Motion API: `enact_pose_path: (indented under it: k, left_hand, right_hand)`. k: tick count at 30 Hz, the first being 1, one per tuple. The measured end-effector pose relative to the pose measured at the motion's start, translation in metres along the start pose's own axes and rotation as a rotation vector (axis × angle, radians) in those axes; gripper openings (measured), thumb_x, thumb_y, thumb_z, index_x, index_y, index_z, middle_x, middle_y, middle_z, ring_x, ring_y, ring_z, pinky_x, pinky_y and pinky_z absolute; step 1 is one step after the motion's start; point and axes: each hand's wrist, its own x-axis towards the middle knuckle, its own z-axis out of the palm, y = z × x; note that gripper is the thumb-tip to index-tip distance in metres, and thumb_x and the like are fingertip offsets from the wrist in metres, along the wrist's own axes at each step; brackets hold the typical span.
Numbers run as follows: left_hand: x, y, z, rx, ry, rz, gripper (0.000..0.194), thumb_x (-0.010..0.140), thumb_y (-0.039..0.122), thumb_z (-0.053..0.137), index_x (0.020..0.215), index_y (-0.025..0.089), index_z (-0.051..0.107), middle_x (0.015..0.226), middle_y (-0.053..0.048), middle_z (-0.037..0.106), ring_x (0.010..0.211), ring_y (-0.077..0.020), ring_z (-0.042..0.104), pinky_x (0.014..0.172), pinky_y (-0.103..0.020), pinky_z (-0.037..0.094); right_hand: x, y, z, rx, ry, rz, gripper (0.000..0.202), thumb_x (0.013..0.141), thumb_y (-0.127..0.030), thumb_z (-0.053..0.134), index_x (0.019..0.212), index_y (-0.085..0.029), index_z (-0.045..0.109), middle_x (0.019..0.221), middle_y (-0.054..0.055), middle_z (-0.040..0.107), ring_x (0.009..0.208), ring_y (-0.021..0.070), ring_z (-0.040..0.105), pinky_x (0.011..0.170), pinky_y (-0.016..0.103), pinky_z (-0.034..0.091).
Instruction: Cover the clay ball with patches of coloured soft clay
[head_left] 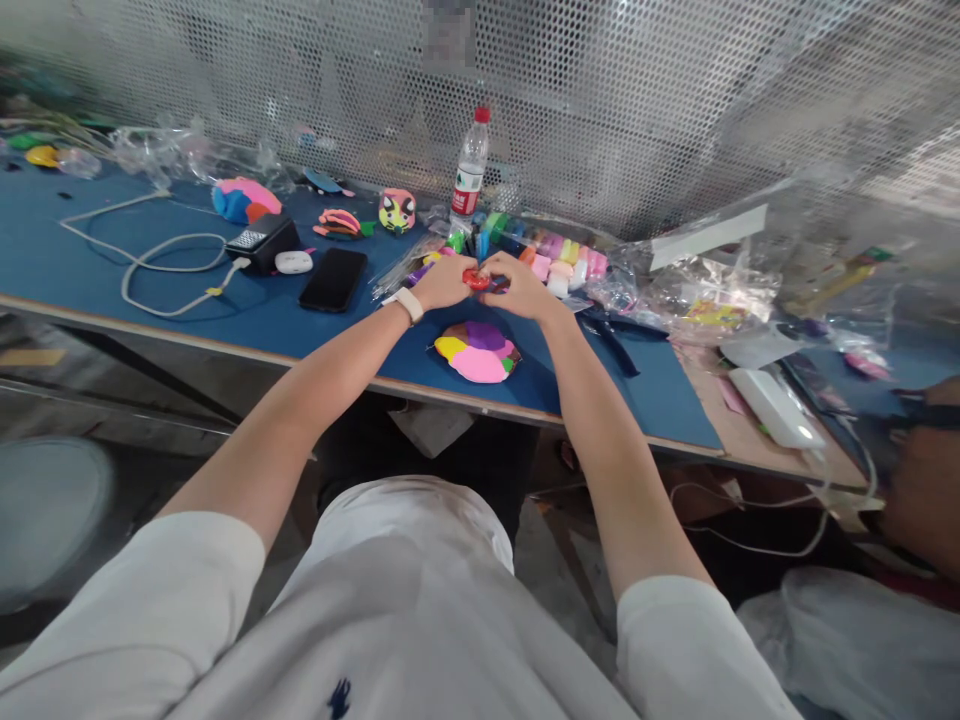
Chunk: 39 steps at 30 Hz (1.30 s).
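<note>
- Blue table (67,275): bears the items below.
- Clear plastic wrapping (202,155), crumpled, at the back left; contents too blurred to tell.
- Modelled piece in pink, blue and red (247,197), just before the wrapping.
- Black box (264,245), upright, a white cable (180,241) looping beside it.
- Small white case (293,262), lid down, between the box and the phone; interior hidden.
- Black phone (334,280), lying flat.
- Orange striped piece (339,223), behind the phone.
- Mask-like piece in pink, yellow and black (397,211).
- Left hand (446,284), pale band at the wrist; fingers bent in, pinching the red piece.
- Clear bottle (472,150), upright, red cap on, red-and-white label; liquid level cannot be told.
- Red piece (476,280), small, between the fingertips of both hands, above the table.
- Multicoloured disc (480,352), pink, purple and yellow, flat near the table's front edge.
- Right hand (521,287), thumb and fingers curled, pinching the red piece from its other side.
- Clear pack (566,250) holding pastel and bright blocks.
- Dark-handled tool (616,345), partly under plastic.
- Clear bag (709,300), glossy, something yellow inside.
- White device (778,408), cable attached.
</note>
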Motion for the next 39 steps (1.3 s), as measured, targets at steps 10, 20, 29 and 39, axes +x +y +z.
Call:
enact_pose_path:
  k: [10,20,29,39]
  left_hand:
    - [-0.011,0.009,-0.020,0.270,-0.012,0.003,0.031,0.099,0.012,0.058,0.122,0.021,0.077,0.116,-0.014,0.085,0.116,-0.0366,0.080,0.088,-0.042,0.049]
    - [-0.010,-0.021,-0.025,0.177,0.160,-0.005,0.033,0.093,0.008,0.062,0.120,0.022,0.073,0.121,-0.015,0.080,0.118,-0.0376,0.077,0.095,-0.045,0.054]
    - [-0.010,-0.015,-0.021,0.060,0.149,0.050,0.029,0.093,0.008,0.063,0.116,0.022,0.074,0.114,-0.015,0.079,0.114,-0.0365,0.074,0.101,-0.046,0.053]
    - [-0.007,-0.016,-0.016,0.089,0.112,0.101,0.026,0.089,0.008,0.065,0.109,0.022,0.076,0.106,-0.013,0.080,0.104,-0.0345,0.076,0.092,-0.045,0.054]
  right_hand:
    - [-0.007,-0.016,-0.011,-0.004,-0.001,0.109,0.066,0.102,-0.088,0.068,0.077,-0.027,0.066,0.082,0.005,0.071,0.079,0.0265,0.065,0.093,0.058,0.064]
    - [-0.017,0.018,-0.028,0.245,0.397,0.249,0.063,0.088,-0.086,0.087,0.073,-0.029,0.063,0.078,0.004,0.074,0.061,0.0224,0.070,0.064,0.045,0.064]
    - [-0.009,-0.007,-0.001,0.403,0.351,0.247,0.051,0.091,-0.069,0.080,0.081,-0.033,0.045,0.065,-0.003,0.057,0.054,0.0205,0.058,0.053,0.042,0.056]
    - [-0.005,-0.010,0.000,0.564,0.272,0.324,0.050,0.089,-0.069,0.078,0.111,-0.033,0.051,0.068,-0.009,0.064,0.049,0.0188,0.059,0.049,0.038,0.053]
